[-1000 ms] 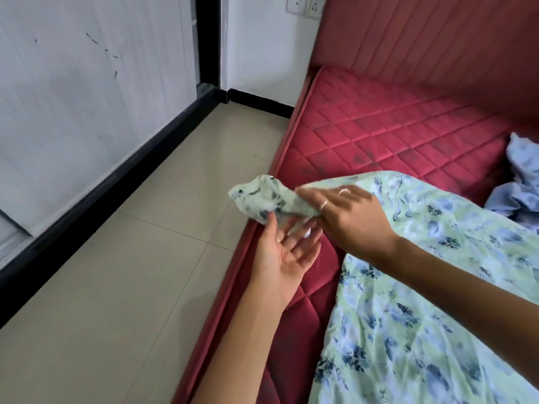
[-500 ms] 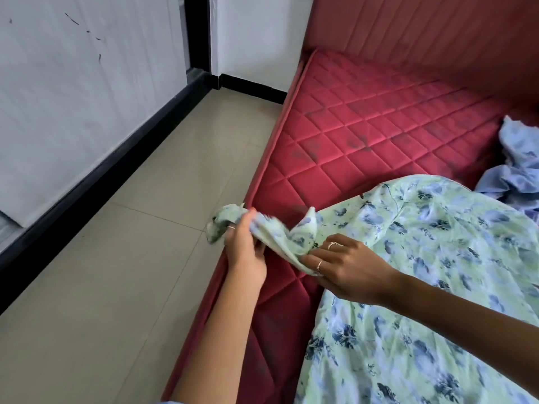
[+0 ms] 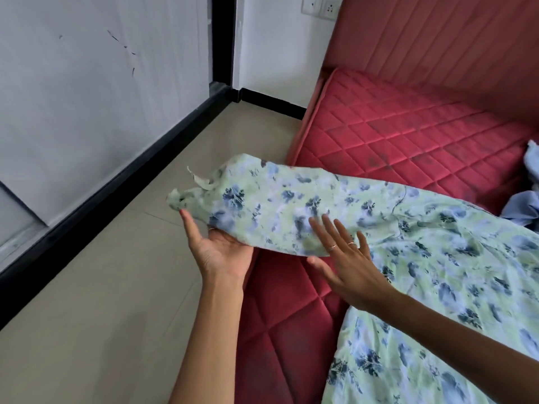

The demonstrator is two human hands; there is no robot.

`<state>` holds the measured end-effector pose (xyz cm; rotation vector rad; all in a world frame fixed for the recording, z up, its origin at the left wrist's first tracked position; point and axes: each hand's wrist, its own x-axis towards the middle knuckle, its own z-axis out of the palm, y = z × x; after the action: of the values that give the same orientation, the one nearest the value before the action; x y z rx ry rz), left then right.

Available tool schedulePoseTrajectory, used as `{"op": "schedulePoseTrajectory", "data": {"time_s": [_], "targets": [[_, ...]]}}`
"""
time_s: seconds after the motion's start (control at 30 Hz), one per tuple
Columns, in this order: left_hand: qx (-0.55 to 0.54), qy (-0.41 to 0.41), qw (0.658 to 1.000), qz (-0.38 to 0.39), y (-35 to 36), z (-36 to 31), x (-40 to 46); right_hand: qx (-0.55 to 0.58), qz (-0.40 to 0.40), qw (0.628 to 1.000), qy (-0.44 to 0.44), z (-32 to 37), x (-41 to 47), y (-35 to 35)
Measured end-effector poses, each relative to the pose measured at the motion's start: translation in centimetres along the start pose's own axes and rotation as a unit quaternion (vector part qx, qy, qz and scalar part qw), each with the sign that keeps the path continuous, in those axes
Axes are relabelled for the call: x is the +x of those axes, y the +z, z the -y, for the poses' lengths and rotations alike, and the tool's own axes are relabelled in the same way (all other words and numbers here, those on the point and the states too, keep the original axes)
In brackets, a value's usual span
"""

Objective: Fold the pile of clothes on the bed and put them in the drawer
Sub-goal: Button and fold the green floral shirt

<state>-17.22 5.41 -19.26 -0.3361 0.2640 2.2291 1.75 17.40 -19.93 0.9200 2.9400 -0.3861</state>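
item: floral garment (image 3: pixel 423 252), pale green with blue flowers. spread across the near right part of the bed (image 3: pixel 408 126), running on out of view at the right and near edges. one narrow end, seemingly a sleeve (image 3: pixel 262 205), stretched leftward past the bed's left edge and held up over the floor (image 3: pixel 102 287). long axis of that end: left to right, tilted slightly far-left to near-right. loose tie or tag sticking up near its far-left tip.

left hand (image 3: pixel 215 249): palm up, fingers straight, under the left tip of the sleeve, carrying it from below; no curl around the cloth visible.

right hand (image 3: pixel 347 258): flat, fingers spread, lying on top of the sleeve just right of the left hand; two rings on it. no pinch.

relation for the coming move: sleeve lying crosswise in front of both hands, tip at the left hand, root at the body of the garment to the right. left hand nearer the free end, right hand nearer the fold line. judged: smoothing the sleeve before folding it rightward onto the body; left hand placed to carry the tip over, right hand to pin the crease.

also present: bluish clothes (image 3: pixel 522 205) heaped at the far right of the bed, well apart from the hands, unfolded. drawer: not in view. task judged early.
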Motion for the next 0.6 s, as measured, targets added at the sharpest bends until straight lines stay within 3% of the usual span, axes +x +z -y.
{"op": "schedulePoseTrajectory", "data": {"time_s": [0.17, 0.4, 0.6], "targets": [[-0.03, 0.029, 0.999, -0.019, -0.4, -0.7, 1.3, 0.027, 0.152, 0.988, 0.005, -1.6, 1.7, 0.8], [0.064, 0.023, 0.996, -0.052, -1.2, -3.4, 2.5, 0.048, 0.171, 0.984, 0.003, -2.1, 2.3, 0.1], [0.126, 0.109, 0.985, -0.048, 1.2, -8.3, 1.7, 0.074, 0.215, 0.972, 0.059, -1.4, 2.6, -2.6]]}}
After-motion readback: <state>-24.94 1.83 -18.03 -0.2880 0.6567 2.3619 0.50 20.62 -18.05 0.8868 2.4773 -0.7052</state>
